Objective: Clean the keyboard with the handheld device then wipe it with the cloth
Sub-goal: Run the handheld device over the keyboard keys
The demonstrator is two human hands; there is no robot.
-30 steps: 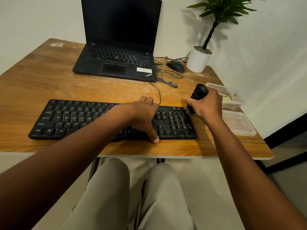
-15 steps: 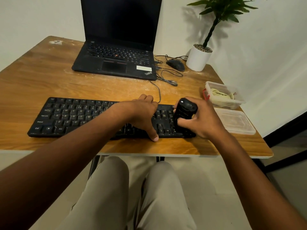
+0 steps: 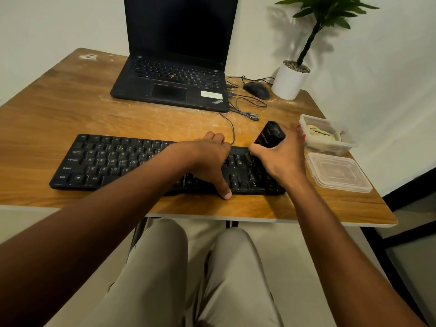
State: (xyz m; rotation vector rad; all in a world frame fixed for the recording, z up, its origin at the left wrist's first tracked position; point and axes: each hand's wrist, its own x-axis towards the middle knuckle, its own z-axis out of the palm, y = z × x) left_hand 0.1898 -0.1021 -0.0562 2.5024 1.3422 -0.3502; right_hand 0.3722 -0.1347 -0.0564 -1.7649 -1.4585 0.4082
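Along the table's (image 3: 70,119) near edge lies the keyboard (image 3: 113,161). Your right hand (image 3: 280,159) grips the handheld device (image 3: 269,135), tilted over its right end. Your left hand (image 3: 210,159) presses the keys, thumb down the front edge. The cloth (image 3: 323,134) sits in a container (image 3: 328,147) near the right edge.

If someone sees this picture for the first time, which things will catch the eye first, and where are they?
First the two hands over the black keyboard at the table's near edge: the right hand grips a black handheld device tilted onto the keys at the right end, while the left hand rests on the keyboard. Behind stands an open laptop with a dark screen.
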